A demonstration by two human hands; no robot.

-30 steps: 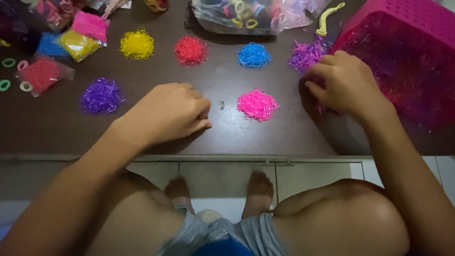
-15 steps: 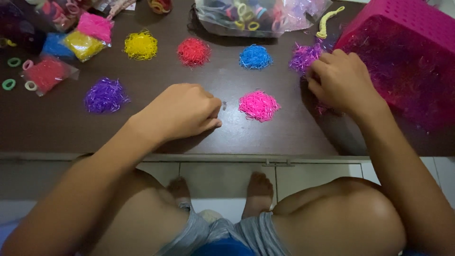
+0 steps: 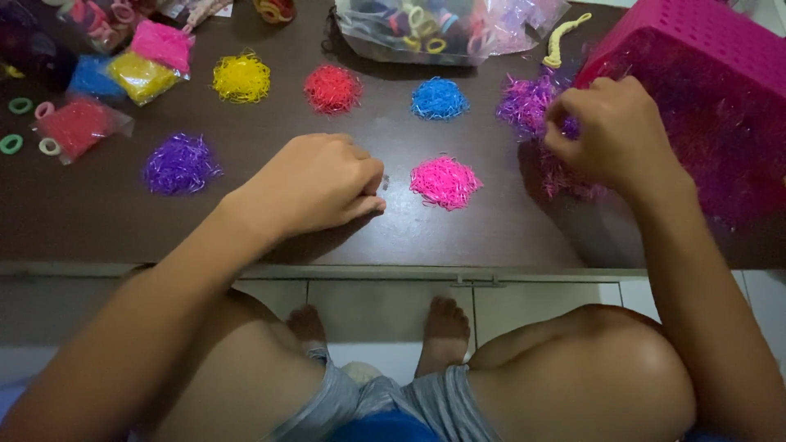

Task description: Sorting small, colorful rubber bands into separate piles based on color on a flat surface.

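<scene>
Dark worktop: carrying small piles of tiny elastic bands, each its own colour.
Left hand: resting curled into a loose fist, fingertips pinching together just beside the pink pile.
Right hand: pinching a few purple bands above the light purple pile, beside the magenta basket.
Back row: yellow pile, red pile, blue pile sitting apart.

Single head view, steeply down, close over table
</scene>
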